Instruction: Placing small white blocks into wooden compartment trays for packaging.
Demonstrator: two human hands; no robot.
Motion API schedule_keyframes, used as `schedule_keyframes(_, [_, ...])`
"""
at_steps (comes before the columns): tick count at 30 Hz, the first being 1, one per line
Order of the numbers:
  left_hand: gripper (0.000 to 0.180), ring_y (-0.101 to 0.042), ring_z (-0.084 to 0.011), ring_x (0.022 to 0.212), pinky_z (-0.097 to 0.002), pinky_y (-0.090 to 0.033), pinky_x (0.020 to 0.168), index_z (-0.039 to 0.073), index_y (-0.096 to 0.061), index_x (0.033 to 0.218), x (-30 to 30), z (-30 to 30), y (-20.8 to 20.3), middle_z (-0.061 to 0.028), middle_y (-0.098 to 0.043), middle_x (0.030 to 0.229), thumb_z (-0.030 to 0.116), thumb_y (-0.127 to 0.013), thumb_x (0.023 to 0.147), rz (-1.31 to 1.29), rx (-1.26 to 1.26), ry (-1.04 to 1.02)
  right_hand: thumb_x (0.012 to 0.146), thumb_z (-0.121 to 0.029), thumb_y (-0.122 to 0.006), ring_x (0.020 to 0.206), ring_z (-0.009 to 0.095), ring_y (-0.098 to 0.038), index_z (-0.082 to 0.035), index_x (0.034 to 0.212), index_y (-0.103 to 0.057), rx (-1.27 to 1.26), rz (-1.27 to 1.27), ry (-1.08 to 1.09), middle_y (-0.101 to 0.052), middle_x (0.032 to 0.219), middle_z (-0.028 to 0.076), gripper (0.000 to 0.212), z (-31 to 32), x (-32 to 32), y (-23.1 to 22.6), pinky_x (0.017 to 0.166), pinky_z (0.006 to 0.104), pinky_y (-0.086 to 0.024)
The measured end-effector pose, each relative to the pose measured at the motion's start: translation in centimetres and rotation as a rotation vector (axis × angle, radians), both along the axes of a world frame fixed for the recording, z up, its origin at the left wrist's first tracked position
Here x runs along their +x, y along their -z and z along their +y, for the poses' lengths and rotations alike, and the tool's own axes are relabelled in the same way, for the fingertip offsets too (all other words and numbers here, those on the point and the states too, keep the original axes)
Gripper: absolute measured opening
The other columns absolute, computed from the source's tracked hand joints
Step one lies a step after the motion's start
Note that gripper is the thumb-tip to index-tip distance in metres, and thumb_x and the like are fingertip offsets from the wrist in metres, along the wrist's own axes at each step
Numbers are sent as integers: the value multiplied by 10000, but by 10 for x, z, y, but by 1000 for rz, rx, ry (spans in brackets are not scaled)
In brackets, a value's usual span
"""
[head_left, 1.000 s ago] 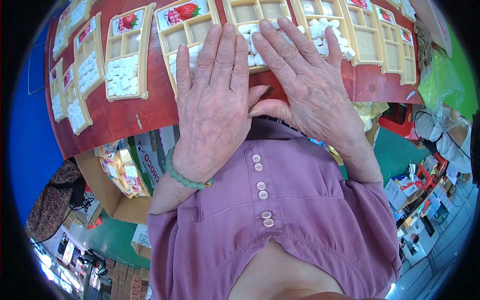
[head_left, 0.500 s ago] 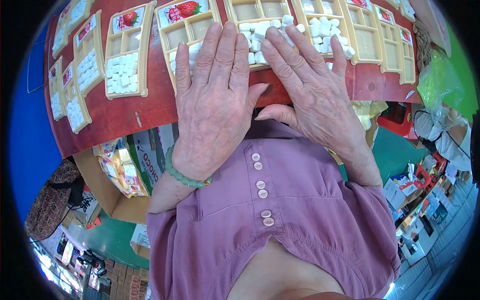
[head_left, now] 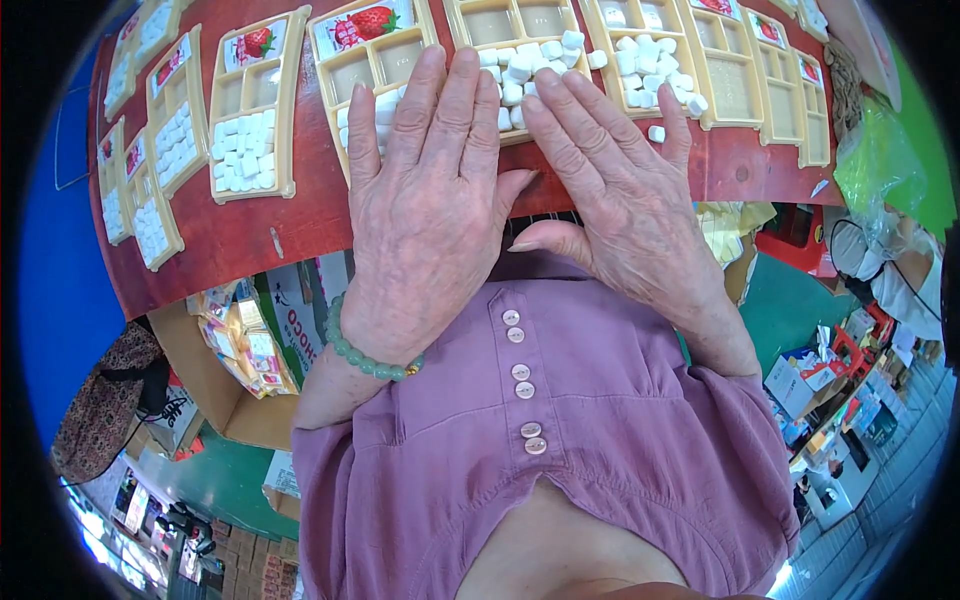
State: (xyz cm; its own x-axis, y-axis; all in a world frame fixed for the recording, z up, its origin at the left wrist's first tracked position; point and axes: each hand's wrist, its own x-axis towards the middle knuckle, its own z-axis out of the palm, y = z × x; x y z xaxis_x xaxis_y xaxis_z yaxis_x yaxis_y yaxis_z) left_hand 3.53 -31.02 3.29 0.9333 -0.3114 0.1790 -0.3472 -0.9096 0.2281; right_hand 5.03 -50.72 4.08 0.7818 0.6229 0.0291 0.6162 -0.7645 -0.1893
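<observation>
My left hand, with a green bead bracelet at its wrist, lies palm down with fingers stretched. It covers part of a cream plastic tray with a strawberry-printed packet and white pieces that look like marshmallows. My right hand is also flat, fingers out and thumb apart. Its fingertips touch or hover at heaped white pieces in the middle tray. Beside it, a third tray holds more white pieces. What lies under both palms is hidden.
The trays stand on a red table. Filled trays are at the left; trays with bare compartments at the right. One loose white piece lies near my right hand. Below the left edge is a cardboard box of small packets.
My right hand has drawn slightly back toward me, its longer fingers now closer together. The loose white piece by it shows more fully. My left hand has hardly moved.
</observation>
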Motion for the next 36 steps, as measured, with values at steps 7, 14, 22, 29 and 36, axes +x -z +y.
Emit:
schedule_keyframes(7, [692,-371,-289,1510,-588,-166,1255,-26,-570,1411,0,0,0,-152,-486,1548,319,-778,848,-11,9,10,887,-665,-580,1484,220,-419,-69,1477,-536,101,-21,6,-505,1554,72,840,6,0,6,1224,661,-93])
schedule_keyframes(14, [790,-382,-293,1505,-562,-210,1251,7,-465,1504,2,-1,-1,-142,-430,1597,274,-786,833,-10,-140,16,896,-695,-533,1515,237,-381,-135,1571,-430,50,-33,28,-409,1634,60,883,-1,-7,-7,1228,633,-85])
schedule_keyframes(22, [819,-389,-274,1506,-572,-222,1243,74,-433,1550,9,-6,5,-95,-420,1620,238,-783,828,13,-111,82,898,-619,-607,1470,207,-431,-67,1446,-575,111,-51,42,-545,1503,63,779,0,-8,5,1220,667,-78])
schedule_keyframes(29, [677,-400,-230,1489,-588,-194,1243,45,-578,1435,10,-6,7,-69,-490,1561,345,-759,856,-19,-71,77,898,-626,-598,1490,232,-426,-111,1511,-512,61,14,0,-510,1564,59,805,-7,0,-14,1233,601,-94])
schedule_keyframes(36, [750,-392,-250,1505,-589,-185,1247,83,-481,1528,9,-7,3,-41,-448,1611,276,-762,860,32,-67,80,868,-37,-720,989,235,-660,-117,1166,-766,260,-306,53,-712,1060,56,312,-10,68,-8,946,389,-414])
